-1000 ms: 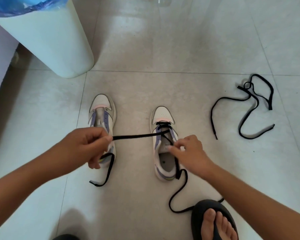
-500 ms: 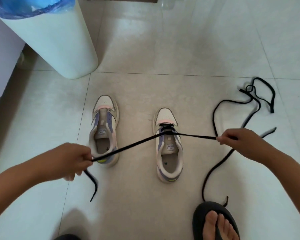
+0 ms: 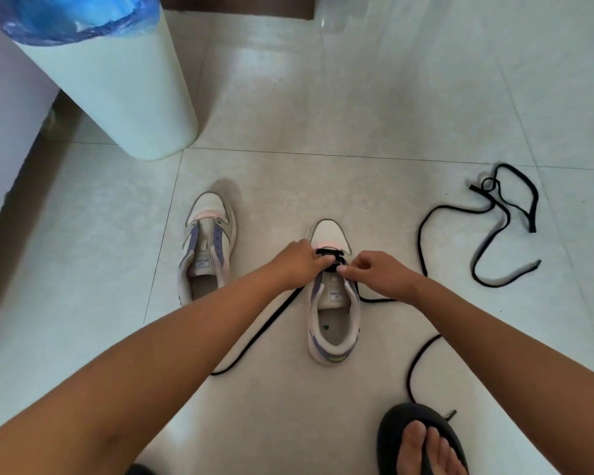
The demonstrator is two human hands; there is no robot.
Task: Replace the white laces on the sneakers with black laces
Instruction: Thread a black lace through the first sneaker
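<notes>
Two white and purple sneakers stand on the tiled floor. The left sneaker (image 3: 206,245) has no lace. The right sneaker (image 3: 333,303) carries a black lace (image 3: 254,337) through its lowest eyelets near the toe. Both of my hands meet over those eyelets. My left hand (image 3: 299,265) has its fingertips on the lace at the left eyelet row. My right hand (image 3: 377,272) pinches the lace at the right row. Both lace ends trail slack on the floor, one to the left front, one to the right toward my foot. A second black lace (image 3: 494,221) lies loose at the right.
A tall white bin (image 3: 117,97) with a blue liner stands at the back left, beside a white wall or cabinet. My foot in a black sandal (image 3: 422,440) is at the bottom right, near the trailing lace end.
Both hands had pulled the lace ends taut out to the sides. They have since let the ends drop and come together at the toe eyelets of the right sneaker.
</notes>
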